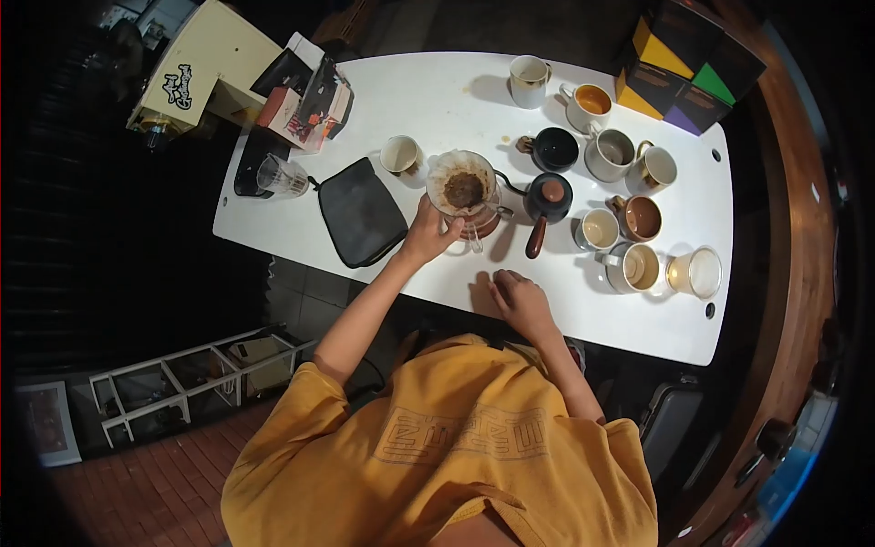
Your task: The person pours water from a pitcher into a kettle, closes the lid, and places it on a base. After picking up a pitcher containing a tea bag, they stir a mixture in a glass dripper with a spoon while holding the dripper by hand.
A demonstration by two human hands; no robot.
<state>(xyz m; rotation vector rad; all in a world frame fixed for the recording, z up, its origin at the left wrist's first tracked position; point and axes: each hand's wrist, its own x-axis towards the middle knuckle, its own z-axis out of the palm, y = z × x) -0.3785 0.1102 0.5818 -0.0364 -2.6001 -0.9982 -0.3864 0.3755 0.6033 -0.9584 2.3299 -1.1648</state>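
My left hand (pixel 430 233) is closed on the lower side of a coffee dripper (pixel 437 170), whose paper filter holds wet brown grounds (pixel 463 190). Below the dripper, partly hidden by it, is a glass server (pixel 476 233) with dark liquid. Near the front edge of the white table (pixel 437 290), my right hand (pixel 523 301) rests with its fingers loosely bent and nothing seen in them. Beyond it stands a black gooseneck kettle (pixel 552 193) with a brown wooden handle, its spout towards the dripper.
Several cups, among them a black cup (pixel 555 149), and a glass (pixel 695 273) stand on the right. A dark pad (pixel 361 214), a white cup (pixel 401 156) and a clear glass (pixel 283 175) lie left. A cream grinder (pixel 196 77) and colourful boxes (pixel 685 73) are behind.
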